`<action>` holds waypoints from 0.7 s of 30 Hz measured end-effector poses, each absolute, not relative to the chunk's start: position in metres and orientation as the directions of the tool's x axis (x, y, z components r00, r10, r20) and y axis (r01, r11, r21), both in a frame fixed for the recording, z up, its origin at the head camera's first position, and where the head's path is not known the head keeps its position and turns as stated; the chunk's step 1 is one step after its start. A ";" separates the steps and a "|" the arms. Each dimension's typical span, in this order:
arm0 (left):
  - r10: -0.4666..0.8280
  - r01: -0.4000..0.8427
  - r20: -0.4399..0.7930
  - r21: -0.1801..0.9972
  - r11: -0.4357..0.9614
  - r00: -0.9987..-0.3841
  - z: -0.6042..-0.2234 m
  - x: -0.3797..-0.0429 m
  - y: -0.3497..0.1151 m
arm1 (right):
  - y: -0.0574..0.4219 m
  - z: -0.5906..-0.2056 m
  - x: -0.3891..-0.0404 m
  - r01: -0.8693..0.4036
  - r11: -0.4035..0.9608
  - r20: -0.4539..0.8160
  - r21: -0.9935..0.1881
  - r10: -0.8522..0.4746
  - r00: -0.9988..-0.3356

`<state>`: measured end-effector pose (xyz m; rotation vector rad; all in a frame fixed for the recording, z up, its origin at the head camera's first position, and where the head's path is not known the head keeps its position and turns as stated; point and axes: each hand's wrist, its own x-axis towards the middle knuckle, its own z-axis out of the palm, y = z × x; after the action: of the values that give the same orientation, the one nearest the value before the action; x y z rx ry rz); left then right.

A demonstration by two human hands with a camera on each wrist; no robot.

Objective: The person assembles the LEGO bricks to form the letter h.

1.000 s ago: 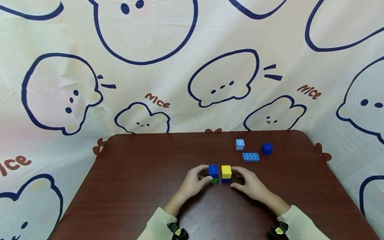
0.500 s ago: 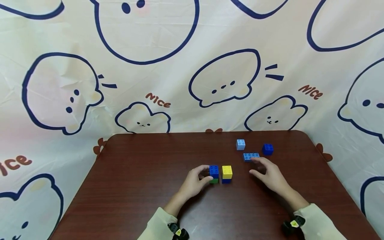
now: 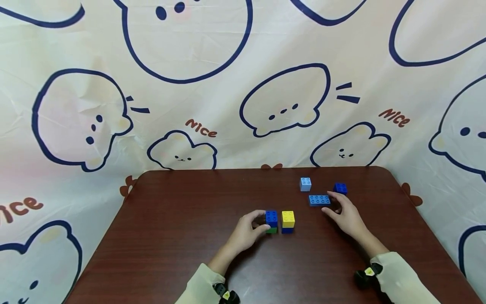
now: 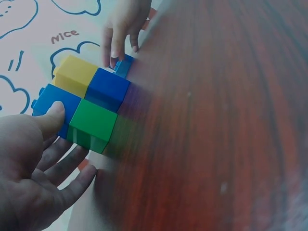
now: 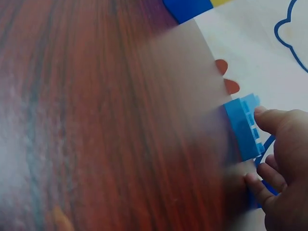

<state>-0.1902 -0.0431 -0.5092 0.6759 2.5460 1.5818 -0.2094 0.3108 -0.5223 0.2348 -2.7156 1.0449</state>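
Observation:
My left hand (image 3: 244,232) holds a two-brick stack, a blue brick (image 3: 271,218) on top of a green brick (image 4: 93,124). The thumb lies on the blue brick's side; the fingers reach behind it. Just right stands another stack, a yellow brick (image 3: 288,218) on a dark blue brick (image 3: 287,230). My right hand (image 3: 349,217) is at the right end of a long light-blue brick (image 3: 319,200) lying on the table. Its thumb and fingers are spread apart, loosely bent; whether they touch that brick is hard to tell.
Behind the long brick stands a small pale-blue brick (image 3: 305,184). A dark blue brick (image 3: 340,188) sits beyond my right fingertips, partly covered by them. The brown table (image 3: 182,219) ends at a cartoon-printed cloth (image 3: 224,105) at the back.
My right hand has left the yellow-topped stack and moved right and farther back, to the long light-blue brick. The left hand has stayed on its stack.

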 end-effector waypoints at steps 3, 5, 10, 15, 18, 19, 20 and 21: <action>0.399 0.323 0.163 0.869 0.376 -0.902 -0.509 -0.190 -0.043 | 0.311 -0.525 -0.214 -0.202 0.735 0.234 -0.647 -0.060 -0.970; 0.397 0.321 0.162 0.869 0.377 -0.903 -0.509 -0.190 -0.043 | 0.310 -0.527 -0.217 -0.189 0.736 0.215 -0.650 -0.061 -0.975; 0.398 0.314 0.154 0.871 0.378 -0.904 -0.509 -0.189 -0.043 | 0.309 -0.530 -0.224 -0.169 0.740 0.184 -0.651 -0.062 -0.981; 0.406 0.314 0.151 0.873 0.372 -0.901 -0.509 -0.189 -0.043 | 0.309 -0.529 -0.226 -0.155 0.751 0.165 -0.641 -0.063 -0.984; 0.403 0.310 0.149 0.874 0.373 -0.903 -0.508 -0.189 -0.043 | 0.309 -0.529 -0.226 -0.144 0.759 0.147 -0.635 -0.064 -0.987; 0.403 0.310 0.149 0.874 0.374 -0.903 -0.508 -0.189 -0.043 | 0.309 -0.529 -0.226 -0.142 0.761 0.145 -0.633 -0.064 -0.987; 0.402 0.311 0.149 0.874 0.375 -0.903 -0.508 -0.189 -0.043 | 0.309 -0.528 -0.226 -0.139 0.762 0.144 -0.632 -0.061 -0.988; 0.402 0.311 0.149 0.874 0.374 -0.903 -0.508 -0.189 -0.043 | 0.309 -0.528 -0.226 -0.136 0.765 0.143 -0.630 -0.058 -0.988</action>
<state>-0.1893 -0.0429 -0.5078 0.6582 2.5299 1.5774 -0.2265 0.3089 -0.5282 0.1575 -2.8421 1.0279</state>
